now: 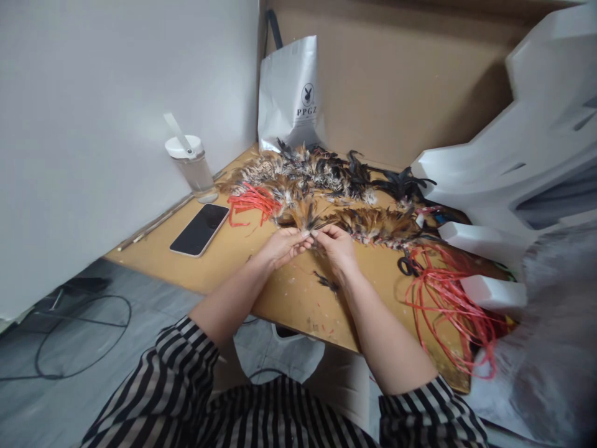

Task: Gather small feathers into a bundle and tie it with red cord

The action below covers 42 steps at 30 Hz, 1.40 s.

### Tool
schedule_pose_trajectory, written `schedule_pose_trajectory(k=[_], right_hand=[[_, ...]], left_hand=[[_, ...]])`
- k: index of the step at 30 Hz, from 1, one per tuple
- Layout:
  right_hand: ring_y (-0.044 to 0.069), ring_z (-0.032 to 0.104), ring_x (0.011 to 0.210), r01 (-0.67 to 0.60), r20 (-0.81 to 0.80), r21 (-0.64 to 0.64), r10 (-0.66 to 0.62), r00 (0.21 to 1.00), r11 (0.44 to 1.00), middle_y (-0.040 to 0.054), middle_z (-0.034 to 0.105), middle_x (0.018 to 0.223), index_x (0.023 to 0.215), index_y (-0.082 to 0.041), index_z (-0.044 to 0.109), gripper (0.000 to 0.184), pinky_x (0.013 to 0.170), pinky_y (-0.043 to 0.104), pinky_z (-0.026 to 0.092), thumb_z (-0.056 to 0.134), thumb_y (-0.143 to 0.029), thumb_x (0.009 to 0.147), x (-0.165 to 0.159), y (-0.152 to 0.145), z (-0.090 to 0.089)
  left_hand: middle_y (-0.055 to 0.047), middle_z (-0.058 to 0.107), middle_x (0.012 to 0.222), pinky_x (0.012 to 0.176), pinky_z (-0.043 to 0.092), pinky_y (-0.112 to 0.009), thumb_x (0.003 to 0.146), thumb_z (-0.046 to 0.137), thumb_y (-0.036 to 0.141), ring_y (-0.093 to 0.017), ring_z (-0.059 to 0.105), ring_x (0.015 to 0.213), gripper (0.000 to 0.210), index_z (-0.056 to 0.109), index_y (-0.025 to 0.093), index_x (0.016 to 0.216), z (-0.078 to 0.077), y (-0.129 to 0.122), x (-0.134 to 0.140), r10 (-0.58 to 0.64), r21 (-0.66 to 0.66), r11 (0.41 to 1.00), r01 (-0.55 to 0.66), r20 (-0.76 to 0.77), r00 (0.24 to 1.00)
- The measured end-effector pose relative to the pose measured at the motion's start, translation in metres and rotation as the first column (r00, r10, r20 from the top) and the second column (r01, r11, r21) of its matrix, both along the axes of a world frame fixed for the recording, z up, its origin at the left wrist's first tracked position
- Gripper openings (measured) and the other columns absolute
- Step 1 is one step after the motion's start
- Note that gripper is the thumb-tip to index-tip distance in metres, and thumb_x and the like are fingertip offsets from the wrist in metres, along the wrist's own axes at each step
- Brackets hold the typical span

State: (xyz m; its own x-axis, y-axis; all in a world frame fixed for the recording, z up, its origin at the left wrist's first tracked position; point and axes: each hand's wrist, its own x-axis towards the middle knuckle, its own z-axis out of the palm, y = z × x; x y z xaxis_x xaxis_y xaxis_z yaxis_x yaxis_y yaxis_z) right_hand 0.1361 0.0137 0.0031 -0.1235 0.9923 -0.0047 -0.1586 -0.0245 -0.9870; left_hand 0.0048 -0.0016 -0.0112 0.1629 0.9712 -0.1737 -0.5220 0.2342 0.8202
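Note:
My left hand (290, 245) and my right hand (336, 247) meet above the front part of the table. Their thumbs and fingertips pinch the base of a small bunch of feathers (305, 214), brown with dark tips, which fans out away from me. Behind them lie piles of brown and black feathers (321, 171). A row of brown feathers (380, 224) stretches to the right of my right hand. Left of the bunch is a bundle of red plastic strips (254, 202). A small dark feather scrap (326, 282) rests below my hands.
On the left stand a lidded cup (198, 171) and a phone (200, 230). A silver bag (289, 93) leans at the back. Black-handled scissors (408, 266) and tangled red strips (448, 305) lie right, beside large white foam pieces (485, 162). A thin stick (153, 225) runs along the left edge.

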Motion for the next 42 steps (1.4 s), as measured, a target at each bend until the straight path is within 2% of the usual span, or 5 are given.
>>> schedule_pose_trajectory(k=[16, 21, 26, 35, 42], right_hand=[[0.007, 0.042, 0.044, -0.133, 0.031, -0.015, 0.133, 0.991, 0.991, -0.0036, 0.055, 0.052, 0.064, -0.016, 0.058, 0.03, 0.044, 0.02, 0.031, 0.076, -0.036, 0.051, 0.008, 0.0, 0.01], [0.006, 0.041, 0.044, -0.181, 0.121, -0.011, 0.181, 0.976, 0.983, -0.004, 0.052, 0.047, 0.055, -0.015, 0.056, 0.032, 0.044, 0.021, 0.029, 0.077, -0.039, 0.049, 0.012, -0.001, 0.011], [0.004, 0.032, 0.04, -0.202, 0.241, 0.01, 0.194, 0.951, 0.979, -0.0054, 0.044, 0.039, 0.047, -0.014, 0.054, 0.035, 0.041, 0.021, 0.02, 0.074, -0.041, 0.054, 0.018, 0.0, 0.013], [0.005, 0.037, 0.042, -0.399, 0.323, -0.001, 0.378, 0.867, 0.917, -0.003, 0.051, 0.042, 0.047, -0.013, 0.059, 0.033, 0.044, 0.021, 0.027, 0.073, -0.042, 0.055, 0.029, -0.001, 0.023], [0.011, 0.052, 0.051, -0.635, 0.332, 0.044, 0.588, 0.737, 0.771, 0.0027, 0.063, 0.054, 0.051, -0.014, 0.061, 0.031, 0.055, 0.024, 0.04, 0.067, -0.04, 0.066, 0.03, -0.002, 0.028]], left_hand=[[-0.005, 0.063, 0.061, 0.05, 0.042, -0.013, 0.07, 0.067, 0.02, -0.004, 0.055, 0.049, 0.014, 0.064, 0.007, 0.068, 0.0, -0.003, -0.003, -0.091, 0.048, 0.994, 0.097, -0.122, 0.988], [-0.009, 0.067, 0.068, 0.051, 0.044, -0.018, 0.069, 0.067, 0.023, -0.009, 0.06, 0.054, 0.016, 0.065, 0.007, 0.071, 0.001, -0.005, -0.001, -0.09, 0.117, 0.986, 0.119, -0.229, 0.969], [-0.011, 0.068, 0.072, 0.049, 0.043, -0.017, 0.069, 0.066, 0.03, -0.009, 0.059, 0.054, 0.022, 0.067, 0.008, 0.073, 0.006, -0.009, -0.003, -0.199, 0.11, 0.963, 0.246, -0.328, 0.923], [-0.01, 0.065, 0.061, 0.046, 0.042, -0.017, 0.068, 0.067, 0.035, -0.009, 0.057, 0.049, 0.027, 0.068, 0.008, 0.068, 0.012, -0.016, -0.008, -0.386, 0.095, 0.887, 0.452, -0.387, 0.837], [-0.01, 0.067, 0.064, 0.042, 0.041, -0.017, 0.066, 0.069, 0.033, -0.009, 0.056, 0.046, 0.025, 0.068, 0.009, 0.071, 0.016, -0.018, -0.009, -0.453, 0.051, 0.854, 0.518, -0.419, 0.787]])
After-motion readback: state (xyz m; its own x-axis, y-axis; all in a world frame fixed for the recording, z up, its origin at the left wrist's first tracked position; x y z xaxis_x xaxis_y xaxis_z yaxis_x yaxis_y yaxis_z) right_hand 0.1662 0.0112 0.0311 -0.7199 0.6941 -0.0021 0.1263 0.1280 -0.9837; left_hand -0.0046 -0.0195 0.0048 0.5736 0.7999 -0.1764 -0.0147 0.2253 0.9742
